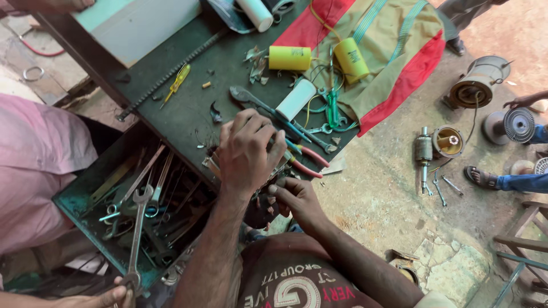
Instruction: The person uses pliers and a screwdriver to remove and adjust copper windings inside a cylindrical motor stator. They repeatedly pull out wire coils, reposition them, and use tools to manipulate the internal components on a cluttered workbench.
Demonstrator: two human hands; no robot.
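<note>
- Small metal part (273,178) at the near edge of the dark workbench (182,108): mostly hidden under your hands, so its exact kind cannot be told. It looks rigid and light, probably with sharp or thin edges; judge it safe to pinch firmly by its sides rather than its face.
- Left hand (246,151): curled over the part from above, fingers bent and closed down on it, covering most of it.
- Right hand (297,197): just near of the left, thumb and fingertips pinched at the part's near right edge; what exactly sits between them cannot be made out.
- Red-handled pliers (305,159): one pair, lying just right of your hands on the bench edge.
- Yellow cylindrical capacitors (290,58): two, far on the bench, one partly on the red and olive cloth (399,51).
- White cylinders (295,98): two counted, one mid-bench, one at the far edge.
- Yellow-handled screwdriver (178,82): one, far left of your hands.
- Open tool drawer (123,211): left of you, crowded with spanners and loose tools; number cannot be counted reliably.
- Long spanner (137,239): one, held by another person's hand (111,296) at the near left corner.
- Motor parts (438,145): on the ground to the right, well apart from the bench.
</note>
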